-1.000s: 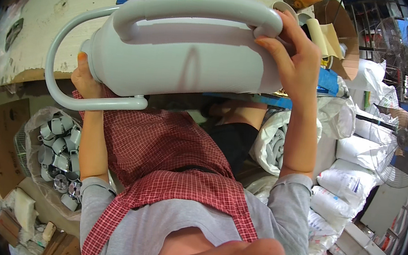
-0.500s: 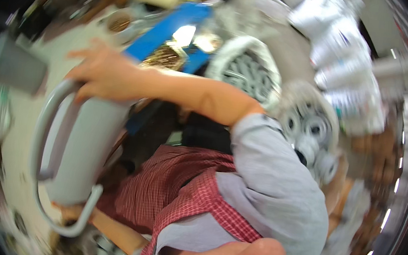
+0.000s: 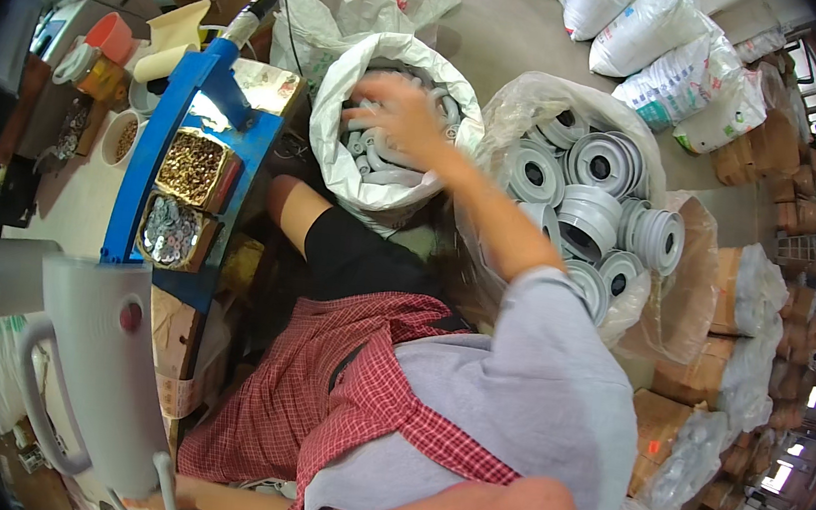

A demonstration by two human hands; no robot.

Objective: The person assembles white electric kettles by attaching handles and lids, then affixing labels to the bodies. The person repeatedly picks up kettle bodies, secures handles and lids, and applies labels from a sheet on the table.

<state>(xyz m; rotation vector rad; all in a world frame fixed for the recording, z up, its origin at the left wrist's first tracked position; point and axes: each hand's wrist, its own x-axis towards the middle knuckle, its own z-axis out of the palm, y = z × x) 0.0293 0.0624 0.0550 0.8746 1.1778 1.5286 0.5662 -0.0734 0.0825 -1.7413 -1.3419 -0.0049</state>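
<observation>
My right hand [image 3: 398,118] is over a white woven sack [image 3: 324,150] full of curved grey plastic handles [image 3: 387,174]. It is blurred by motion, but its fingers look apart and nothing shows in them. At the lower left, a tall pale grey plastic jug [image 3: 110,352] leans at the table's edge, with a red round spot near one end and a long handle on its side. My left hand [image 3: 185,494] is at the jug's lower end and seems to hold it; most of its fingers are hidden behind the jug and a curved grey handle [image 3: 168,490].
A blue metal fixture [image 3: 178,113] stands on the table beside trays of brass-coloured screws [image 3: 194,168] and silver metal parts [image 3: 169,228]. Right of the sack, a clear bag holds round grey parts [image 3: 604,167]. Filled white sacks [image 3: 644,40] and cardboard boxes [image 3: 660,425] lie farther right.
My right hand has left the jug's upper end and moved right to the sack of handles. The jug has tipped more upright in view, with my left hand still at its lower end.
</observation>
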